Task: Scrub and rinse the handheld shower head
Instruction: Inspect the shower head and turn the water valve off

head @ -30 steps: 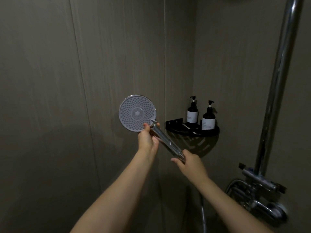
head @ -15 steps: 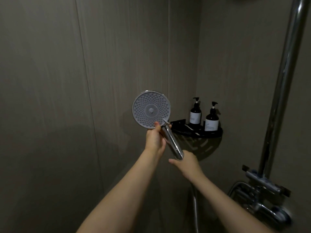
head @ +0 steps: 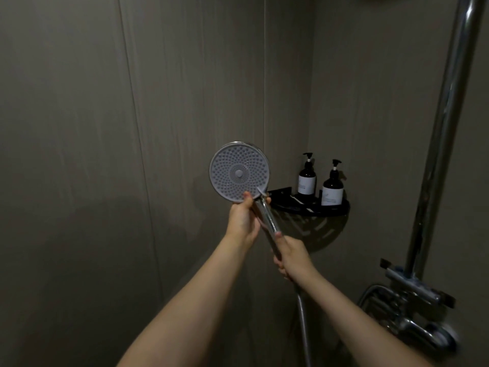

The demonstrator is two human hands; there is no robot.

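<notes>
chrome shower head [head: 239, 172] is held up near the corner shelf [head: 309, 206], face toward the camera; left hand [head: 244, 219] pinches its neck, right hand [head: 292, 254] grips the handle. steady it, then scrub across the nozzles.

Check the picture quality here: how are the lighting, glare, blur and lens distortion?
Head view: dim, low light overall; the shower head face is legible with its nozzle dots; a bright glare streak runs up the chrome riser pipe; the mixer valve at lower right is smeared; the wide-angle lens bows the pipe; the corner shelf casts a soft shadow below.
</notes>
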